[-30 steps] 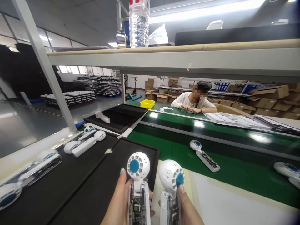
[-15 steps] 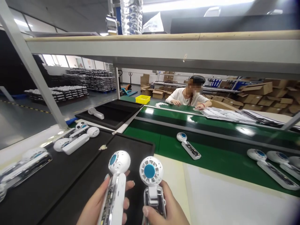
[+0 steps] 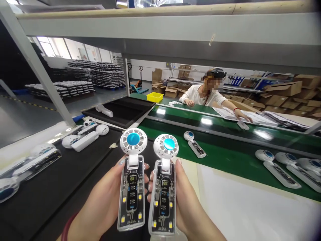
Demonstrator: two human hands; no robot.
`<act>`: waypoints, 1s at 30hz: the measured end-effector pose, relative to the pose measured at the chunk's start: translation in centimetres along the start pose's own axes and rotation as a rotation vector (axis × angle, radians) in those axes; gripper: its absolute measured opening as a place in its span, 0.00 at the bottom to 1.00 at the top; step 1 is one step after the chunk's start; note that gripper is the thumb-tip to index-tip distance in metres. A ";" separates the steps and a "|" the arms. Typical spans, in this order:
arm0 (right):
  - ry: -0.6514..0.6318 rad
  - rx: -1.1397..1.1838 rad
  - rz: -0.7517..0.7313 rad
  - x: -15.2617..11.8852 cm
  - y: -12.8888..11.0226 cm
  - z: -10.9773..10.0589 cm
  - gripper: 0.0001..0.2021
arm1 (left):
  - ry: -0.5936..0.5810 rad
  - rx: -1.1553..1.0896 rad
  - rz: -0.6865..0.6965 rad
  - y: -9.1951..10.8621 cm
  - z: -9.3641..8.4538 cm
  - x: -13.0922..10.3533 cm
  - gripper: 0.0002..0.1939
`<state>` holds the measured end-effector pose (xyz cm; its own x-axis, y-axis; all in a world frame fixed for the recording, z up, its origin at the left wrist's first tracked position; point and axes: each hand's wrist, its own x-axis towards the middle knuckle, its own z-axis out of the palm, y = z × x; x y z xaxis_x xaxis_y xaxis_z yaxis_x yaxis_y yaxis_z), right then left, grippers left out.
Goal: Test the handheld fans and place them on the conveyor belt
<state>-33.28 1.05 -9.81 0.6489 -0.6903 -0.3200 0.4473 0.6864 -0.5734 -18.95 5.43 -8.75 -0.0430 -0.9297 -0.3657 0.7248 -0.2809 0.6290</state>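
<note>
Two white handheld fans stand side by side before me, blue hubs and clear fronts facing me, with circuit boards visible inside. My left hand (image 3: 110, 187) is closed around the left handheld fan (image 3: 131, 197). Around the right handheld fan (image 3: 163, 201) my right hand (image 3: 184, 190) is closed, its thumb along the edge. The fingers of both hands wrap behind the handles and are partly hidden. Below them lies a black tray (image 3: 82, 187), with several more fans (image 3: 85, 142) along its left side.
On the green conveyor belt (image 3: 223, 160) lie a single fan (image 3: 197, 148) and several others (image 3: 282, 174) at the right. A black tray (image 3: 117, 124) with one white fan sits behind. Across the belt a person (image 3: 200, 95) reaches out near a yellow bin (image 3: 154, 97). A shelf beam (image 3: 150, 30) spans overhead.
Both fans have come up and closer together, and the left one has turned its clear front toward me. Fans on the belt have shifted left. The person opposite has stretched an arm rightward.
</note>
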 end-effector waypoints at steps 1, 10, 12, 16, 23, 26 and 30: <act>-0.014 0.011 -0.009 0.1 0.0 0.2 0.31 | -0.012 -0.004 0.015 0.1 0.1 0.0 0.19; 0.028 -0.112 0.017 1.8 1.6 1.8 0.25 | 0.050 0.179 0.181 1.2 -2.8 -1.6 0.16; 0.094 -0.296 -0.029 3.0 2.2 1.9 0.23 | 0.161 0.420 0.289 2.4 -6.0 -2.1 0.23; -0.108 -0.867 -0.179 6.6 3.5 3.1 0.22 | 0.570 1.314 0.387 7.0 -14.4 -3.7 0.25; -0.764 -1.863 -0.734 14.3 9.2 9.1 0.18 | 0.831 1.755 0.315 13.1 -23.8 -5.2 0.21; -0.967 -2.100 -0.892 18.0 12.7 11.7 0.14 | 0.841 1.832 0.303 13.6 -25.1 -4.7 0.20; -1.087 -2.188 -0.910 21.2 16.5 14.2 0.12 | 0.849 1.876 0.322 14.0 -25.2 -4.6 0.23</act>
<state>-3.43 0.95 -15.35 0.9698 0.1878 0.1557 0.2012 -0.9766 -0.0755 8.75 11.79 -15.53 0.5646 -0.8228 0.0650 -0.7980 -0.5240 0.2977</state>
